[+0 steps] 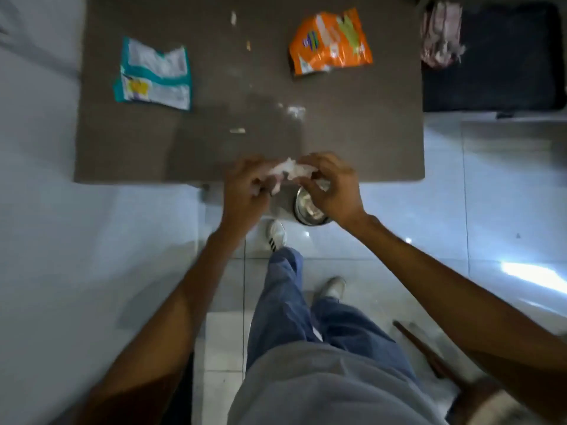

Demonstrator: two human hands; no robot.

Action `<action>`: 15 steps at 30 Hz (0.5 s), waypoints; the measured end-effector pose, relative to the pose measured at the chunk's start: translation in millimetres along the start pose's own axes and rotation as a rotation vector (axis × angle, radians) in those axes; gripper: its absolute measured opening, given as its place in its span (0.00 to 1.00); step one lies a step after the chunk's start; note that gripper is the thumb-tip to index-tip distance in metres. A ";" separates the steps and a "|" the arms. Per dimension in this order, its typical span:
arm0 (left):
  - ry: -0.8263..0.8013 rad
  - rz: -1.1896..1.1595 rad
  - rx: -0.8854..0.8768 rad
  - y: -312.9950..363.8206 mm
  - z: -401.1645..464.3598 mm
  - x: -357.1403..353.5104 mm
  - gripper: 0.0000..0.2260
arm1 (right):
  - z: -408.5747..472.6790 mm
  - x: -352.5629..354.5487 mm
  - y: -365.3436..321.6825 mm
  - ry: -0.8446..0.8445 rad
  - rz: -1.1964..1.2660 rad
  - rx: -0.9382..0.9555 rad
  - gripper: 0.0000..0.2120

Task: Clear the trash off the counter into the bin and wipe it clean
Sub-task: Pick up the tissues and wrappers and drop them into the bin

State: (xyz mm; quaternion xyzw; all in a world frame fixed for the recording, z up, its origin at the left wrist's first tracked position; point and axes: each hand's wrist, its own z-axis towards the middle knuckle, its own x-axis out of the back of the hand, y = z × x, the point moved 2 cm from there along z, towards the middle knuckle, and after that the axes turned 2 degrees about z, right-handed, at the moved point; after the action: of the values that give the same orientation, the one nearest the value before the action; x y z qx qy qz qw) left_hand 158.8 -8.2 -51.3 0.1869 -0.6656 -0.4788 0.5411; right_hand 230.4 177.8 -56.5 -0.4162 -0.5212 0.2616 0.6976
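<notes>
Both hands, left (245, 187) and right (333, 187), pinch a white wad (290, 171) between them at the counter's (214, 148) near edge, above the bin (306, 211); bare counter just beyond.

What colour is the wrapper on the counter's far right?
Orange wrapper, with white and green print, seen best in the head view.

2 wrappers (153, 75) (329, 42) far on counter (368, 133), hands (245, 191) (333, 187) at near edge, bin (308, 210) below

Glossy pale floor tiles (429, 210) with a bright glare patch at 4 o'clock. Brown table (368, 133) at 12 o'clock. Dark mat (497, 72) at 2 o'clock. Dim light overall.
</notes>
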 end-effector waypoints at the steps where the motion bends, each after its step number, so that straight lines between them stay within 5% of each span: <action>1: -0.043 -0.030 0.073 -7.1 -30.8 -21.1 0.12 | -28.6 2.9 16.7 -0.015 -0.026 -0.054 0.15; 6: -0.307 -0.091 0.491 -77.8 -109.1 -131.7 0.13 | -111.4 -25.3 135.0 -0.112 -0.045 -0.424 0.17; 11: -0.197 -0.096 0.815 -191.4 -75.0 -252.4 0.09 | -94.1 -84.5 277.5 0.007 -0.033 -0.752 0.17; 15: -0.227 -0.151 0.908 -263.6 -20.6 -347.0 0.13 | -66.4 -128.2 375.5 0.045 -0.070 -0.769 0.21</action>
State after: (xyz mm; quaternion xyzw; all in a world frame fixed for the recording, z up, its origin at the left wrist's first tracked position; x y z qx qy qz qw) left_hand 225.9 124.6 -461.4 0.3990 -0.8471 -0.1947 0.2923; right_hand 278.0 249.0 -449.6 -0.6350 -0.5796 0.0137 0.5105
